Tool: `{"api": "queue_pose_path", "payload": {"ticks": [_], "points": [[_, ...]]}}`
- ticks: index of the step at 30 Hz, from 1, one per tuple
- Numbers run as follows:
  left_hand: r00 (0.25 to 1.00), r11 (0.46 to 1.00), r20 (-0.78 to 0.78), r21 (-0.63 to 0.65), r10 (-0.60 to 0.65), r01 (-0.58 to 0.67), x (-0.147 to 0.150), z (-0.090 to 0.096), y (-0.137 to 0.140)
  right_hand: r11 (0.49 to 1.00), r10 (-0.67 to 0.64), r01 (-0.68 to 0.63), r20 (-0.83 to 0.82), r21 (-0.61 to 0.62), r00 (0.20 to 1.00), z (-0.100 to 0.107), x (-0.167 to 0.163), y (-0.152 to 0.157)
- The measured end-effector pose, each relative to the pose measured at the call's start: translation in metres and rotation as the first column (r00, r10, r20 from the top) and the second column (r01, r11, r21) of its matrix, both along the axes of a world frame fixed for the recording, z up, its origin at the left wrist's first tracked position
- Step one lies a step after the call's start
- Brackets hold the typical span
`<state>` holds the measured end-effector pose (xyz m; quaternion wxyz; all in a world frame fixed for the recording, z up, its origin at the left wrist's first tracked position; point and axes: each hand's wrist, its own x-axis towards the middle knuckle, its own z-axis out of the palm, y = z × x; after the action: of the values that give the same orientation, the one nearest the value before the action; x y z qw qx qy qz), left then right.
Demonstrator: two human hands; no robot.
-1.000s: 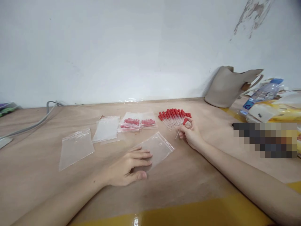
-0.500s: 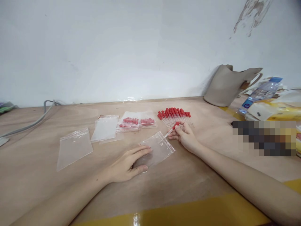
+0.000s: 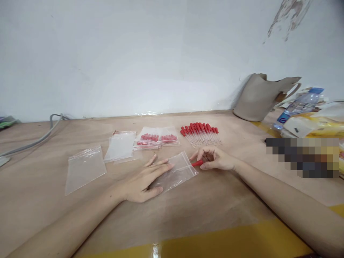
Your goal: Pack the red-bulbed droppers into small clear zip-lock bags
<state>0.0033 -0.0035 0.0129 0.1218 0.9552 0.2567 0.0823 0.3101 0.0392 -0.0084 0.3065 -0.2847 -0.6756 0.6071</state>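
My left hand (image 3: 142,182) lies with its fingers spread over a clear zip bag (image 3: 176,177), pressing it to the table. A glass dropper with a red rubber bulb (image 3: 197,163) has its thin tube inside the bag, while the bulb sticks out past the zip edge. My right hand (image 3: 215,158) is closed at the bulb, with the thumb against its end and the other fingers curled above. Behind that hand, several more red-bulbed droppers (image 3: 200,132) lie fanned out in a row, bulbs toward the wall.
Filled bags of droppers (image 3: 150,139) lie at mid-table. Flat bags (image 3: 120,145) are stacked left of them, and a single bag (image 3: 86,168) lies farther left. A grey cable (image 3: 40,141) runs along the left. A beige container (image 3: 254,98) and a water bottle (image 3: 299,107) stand at right.
My right hand has moved down and slightly right, and the dropper's tube has gone into the bag's mouth. My left hand has shifted slightly left and its fingers have spread.
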Motion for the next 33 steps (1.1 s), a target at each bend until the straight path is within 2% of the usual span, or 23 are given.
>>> {"api": "queue_pose_path", "payload": {"ticks": [7, 13, 16, 20, 23, 25, 26, 28, 33], "points": [[1.000, 1.000, -0.011, 0.023, 0.006, -0.005, -0.001, -0.002, 0.000, 0.997, 0.068, -0.069, -0.006, -0.022, 0.998, 0.004, -0.014, -0.009], [1.000, 0.999, -0.014, 0.043, -0.007, 0.008, 0.001, -0.001, -0.002, 0.996, 0.036, -0.051, 0.178, 0.080, 0.983, 0.003, -0.018, -0.008], [0.996, 0.997, 0.049, 0.041, 0.070, -0.072, 0.000, -0.003, -0.006, 0.993, 0.029, -0.056, 0.250, 0.103, 0.968, 0.001, -0.017, -0.006], [0.986, 0.991, 0.100, 0.007, 0.135, -0.136, 0.000, -0.008, -0.011, 0.968, -0.011, -0.056, 0.263, 0.246, 0.965, 0.000, -0.019, -0.005], [0.985, 0.991, 0.116, 0.009, 0.131, -0.132, 0.001, -0.010, -0.011, 0.914, -0.023, -0.105, 0.309, 0.392, 0.951, 0.005, -0.023, -0.009], [0.984, 0.991, 0.124, 0.007, 0.130, -0.131, 0.002, -0.009, -0.010, 0.882, -0.003, -0.165, 0.356, 0.441, 0.934, 0.012, -0.025, -0.013], [0.984, 0.991, 0.124, 0.005, 0.129, -0.130, 0.002, -0.009, -0.010, 0.878, 0.012, -0.188, 0.371, 0.440, 0.929, 0.015, -0.025, -0.015], [0.985, 0.992, 0.115, 0.001, 0.128, -0.129, 0.002, -0.009, -0.009, 0.902, 0.027, -0.183, 0.373, 0.390, 0.927, 0.021, -0.026, -0.019], [0.987, 0.992, 0.103, -0.018, 0.127, -0.126, 0.002, -0.010, -0.009, 0.986, -0.061, 0.005, 0.334, 0.167, 0.941, 0.017, -0.031, -0.027]]}}
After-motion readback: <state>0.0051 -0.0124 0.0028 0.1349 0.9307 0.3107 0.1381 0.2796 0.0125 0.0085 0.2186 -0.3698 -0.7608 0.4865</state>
